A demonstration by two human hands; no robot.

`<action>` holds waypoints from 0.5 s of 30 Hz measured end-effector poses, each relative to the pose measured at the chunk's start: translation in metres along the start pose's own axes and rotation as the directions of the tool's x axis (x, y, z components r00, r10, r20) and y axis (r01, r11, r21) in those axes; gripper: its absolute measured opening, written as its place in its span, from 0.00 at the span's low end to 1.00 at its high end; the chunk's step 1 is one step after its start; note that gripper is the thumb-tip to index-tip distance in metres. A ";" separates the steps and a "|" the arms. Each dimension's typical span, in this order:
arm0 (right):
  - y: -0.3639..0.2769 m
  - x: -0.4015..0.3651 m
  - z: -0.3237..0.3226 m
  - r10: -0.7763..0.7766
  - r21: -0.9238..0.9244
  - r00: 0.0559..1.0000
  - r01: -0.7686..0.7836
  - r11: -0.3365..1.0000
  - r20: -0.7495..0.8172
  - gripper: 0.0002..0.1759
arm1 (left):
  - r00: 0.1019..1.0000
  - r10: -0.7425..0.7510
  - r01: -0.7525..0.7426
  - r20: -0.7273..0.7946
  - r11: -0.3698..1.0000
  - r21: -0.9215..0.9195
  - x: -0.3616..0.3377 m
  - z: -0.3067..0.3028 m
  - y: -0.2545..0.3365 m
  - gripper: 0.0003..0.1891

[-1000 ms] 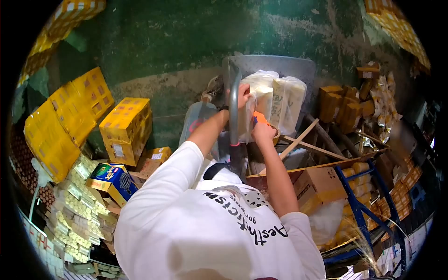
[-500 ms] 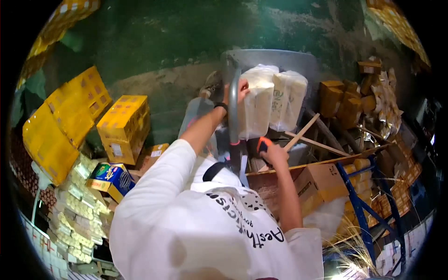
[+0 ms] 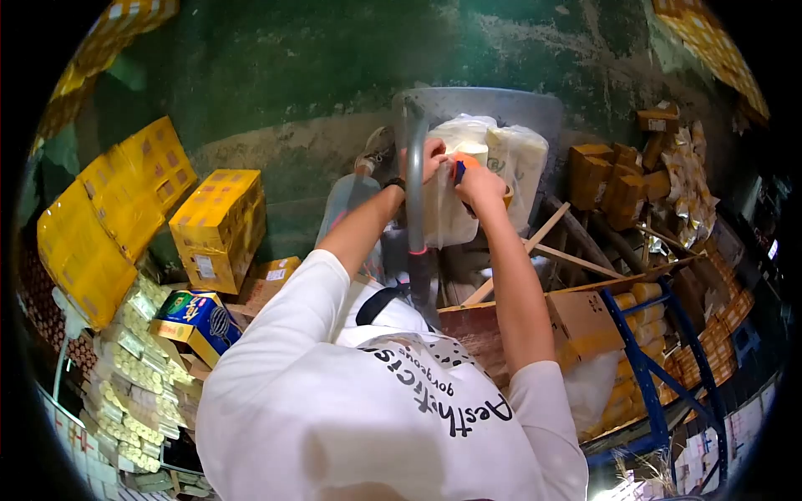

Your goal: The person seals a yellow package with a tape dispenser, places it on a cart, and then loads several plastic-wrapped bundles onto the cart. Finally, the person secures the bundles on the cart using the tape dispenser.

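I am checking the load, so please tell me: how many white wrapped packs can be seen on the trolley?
2 visible: the left pack, next to the handle, and the right pack, beside it on the trolley. Others may be hidden underneath.

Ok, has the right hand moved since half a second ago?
Yes: judged against the wooden slats, the right hand has moved forward, from beside them to over the white packs, nearer the left hand.

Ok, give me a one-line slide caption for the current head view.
Right hand holding an orange tool at white wrapped packages on a grey cart, left hand close by.
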State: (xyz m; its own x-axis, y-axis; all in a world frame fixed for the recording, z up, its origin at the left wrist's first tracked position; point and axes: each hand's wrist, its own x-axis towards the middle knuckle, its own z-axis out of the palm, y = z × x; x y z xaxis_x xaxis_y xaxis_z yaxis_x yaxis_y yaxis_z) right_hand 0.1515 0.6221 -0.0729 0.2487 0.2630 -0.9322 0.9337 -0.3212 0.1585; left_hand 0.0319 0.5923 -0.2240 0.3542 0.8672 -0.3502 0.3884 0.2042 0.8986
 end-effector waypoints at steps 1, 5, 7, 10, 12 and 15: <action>0.001 0.000 0.004 0.003 -0.023 1.000 -0.004 1.000 -0.011 0.20 | 1.000 0.000 0.000 0.004 1.000 -0.008 0.002 0.002 -0.005 0.10; 0.004 0.001 0.012 0.025 -0.061 1.000 -0.026 0.998 -0.006 0.19 | 1.000 -0.014 0.014 0.020 1.000 -0.024 0.001 0.010 -0.015 0.10; 0.000 -0.003 0.004 0.052 -0.065 0.999 -0.051 0.997 0.002 0.20 | 1.000 -0.009 0.009 0.006 0.998 -0.061 0.000 0.007 -0.011 0.09; 0.002 0.000 0.001 0.059 -0.050 0.993 -0.054 0.997 0.103 0.22 | 0.999 0.008 -0.014 -0.034 0.983 -0.182 0.001 0.011 -0.009 0.09; 0.009 0.000 0.010 0.055 -0.057 0.994 -0.049 0.997 0.097 0.22 | 0.999 -0.004 -0.003 -0.046 0.987 -0.159 -0.002 0.015 -0.012 0.09; 0.015 -0.002 0.020 0.061 -0.067 0.990 -0.053 0.996 0.130 0.23 | 0.998 -0.035 0.032 -0.056 0.998 -0.052 -0.005 0.018 -0.021 0.09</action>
State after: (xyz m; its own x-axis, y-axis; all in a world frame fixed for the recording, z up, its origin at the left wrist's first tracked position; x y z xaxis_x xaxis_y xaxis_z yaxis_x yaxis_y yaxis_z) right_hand 0.1592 0.5983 -0.0751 0.2700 0.1225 -0.9550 0.9344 -0.2728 0.2292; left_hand 0.0373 0.5755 -0.2457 0.2926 0.8834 -0.3660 0.3548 0.2552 0.8995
